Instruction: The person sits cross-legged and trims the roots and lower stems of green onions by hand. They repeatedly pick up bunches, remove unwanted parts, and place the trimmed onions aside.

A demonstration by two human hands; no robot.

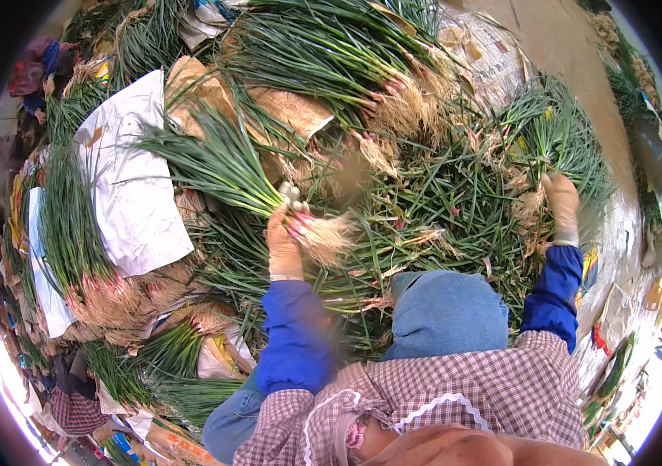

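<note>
My left hand (285, 239), in a pale glove, is closed around the lower stems of a bunch of green onions (232, 175). Its leaves fan up and left, and its pinkish bases and stringy roots point right. Off to the right, my right hand (561, 201), also gloved, reaches to the roots and stems of another heap of green onions (558, 134); whether its fingers grip any stalk cannot be told. Between the hands lies a bed of loose green leaves (447, 198) with stray roots.
A large green onion pile (331, 58) lies beyond my hands. A white sheet (133, 192) and more bundles (72, 221) are at the left. Bare floor (564, 52) shows at the upper right. Other people (78, 402) are near the rim.
</note>
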